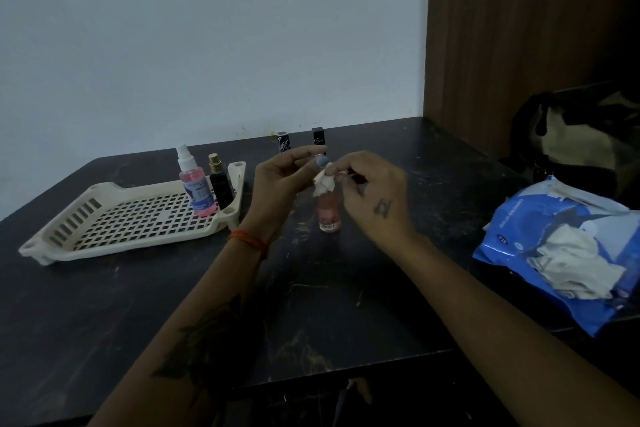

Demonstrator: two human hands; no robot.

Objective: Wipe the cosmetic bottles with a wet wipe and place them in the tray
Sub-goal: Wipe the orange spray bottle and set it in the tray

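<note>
Across the dark worktop [311,305], the cream slotted tray [69,229] lies at nine o'clock with two bottles already standing in its far right corner: a pink spray bottle [194,184] and, touching it, a black bottle with a gold cap [221,184], likely parked there to leave the rest of the tray free. At three o'clock a blue wet-wipe pack [519,253] lies open with crumpled wipes [575,264] on top, within easy reach. At the centre, the left hand [277,180] grasps the neck of a small pink bottle [328,212] standing on the worktop, steadying it while the right hand [374,198] pinches a white wipe [323,182] against its top, apparently cleaning the cap. Behind the hands at twelve o'clock two black lipstick-like tubes [283,141] wait upright, partly hidden. The path to the tray looks open.
</note>
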